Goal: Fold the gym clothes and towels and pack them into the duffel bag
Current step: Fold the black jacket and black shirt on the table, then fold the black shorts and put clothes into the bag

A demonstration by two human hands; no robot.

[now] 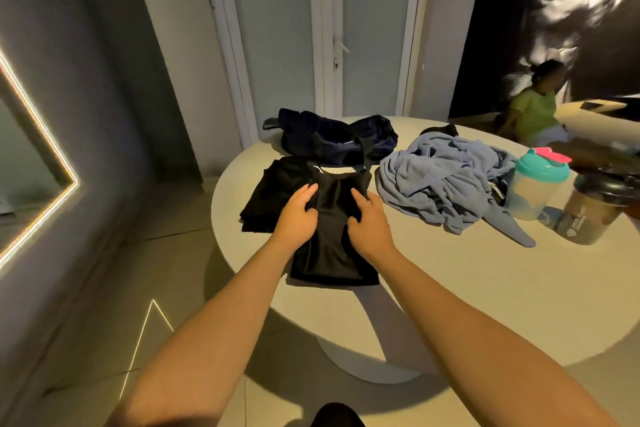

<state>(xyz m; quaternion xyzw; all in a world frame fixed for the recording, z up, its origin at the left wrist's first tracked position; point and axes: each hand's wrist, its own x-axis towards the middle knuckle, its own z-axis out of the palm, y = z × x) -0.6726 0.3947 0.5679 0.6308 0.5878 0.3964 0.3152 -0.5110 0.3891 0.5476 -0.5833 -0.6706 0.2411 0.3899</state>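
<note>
- Squarely in front of the person, a black tank top (332, 250) lies flat on the round white table (467, 295), near its left edge.
- Its long axis runs near to far: the hem points toward the person, and the 2 thin straps point away toward the navy duffel bag (341, 140).
- The left hand (298, 215) rests on the top's left side, fingers together and nearly straight, tips pointing toward the straps.
- The right hand (369, 224) rests on the right side, forefinger stretched forward and thumb hooked inward. Whether it pinches a fold cannot be told.
- A folded black garment (266, 199) lies just beside the top, to its left.
- A crumpled blue-grey towel (446, 184) is heaped to the right of the duffel bag.
- Right of the towel stand 2 shaker bottles: a teal-lidded shaker (535, 189) and a dark-lidded shaker (594, 217).
</note>
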